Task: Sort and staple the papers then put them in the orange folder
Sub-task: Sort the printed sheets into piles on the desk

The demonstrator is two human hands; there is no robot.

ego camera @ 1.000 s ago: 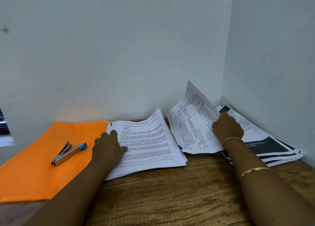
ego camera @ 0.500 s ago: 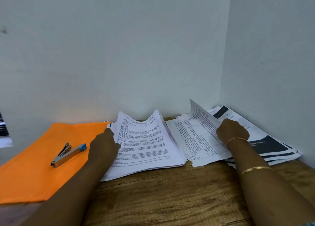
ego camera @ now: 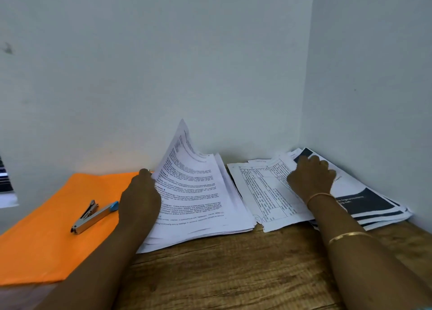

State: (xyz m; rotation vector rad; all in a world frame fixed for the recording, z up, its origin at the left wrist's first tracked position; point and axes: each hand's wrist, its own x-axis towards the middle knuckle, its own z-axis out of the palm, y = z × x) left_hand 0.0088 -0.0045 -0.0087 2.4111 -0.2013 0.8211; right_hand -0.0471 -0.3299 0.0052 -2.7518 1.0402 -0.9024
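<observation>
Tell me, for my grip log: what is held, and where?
Left hand holds top text sheet by its left edge; right hand on the chart sheet, grip unclear.

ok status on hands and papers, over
Left hand holds top sheets of text stack raised at left edge. Right hand on table-printed sheet, grip unclear. Stapler on orange folder, needs moving before filing.

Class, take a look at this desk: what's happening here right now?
A person is sorting papers on a wooden desk. The left hand holds the top sheets of the text stack raised at their left edge. The right hand rests on the table sheet, which lies over the dark-printed pile in the corner. The stapler lies on the orange folder, and neither hand touches it.
</observation>
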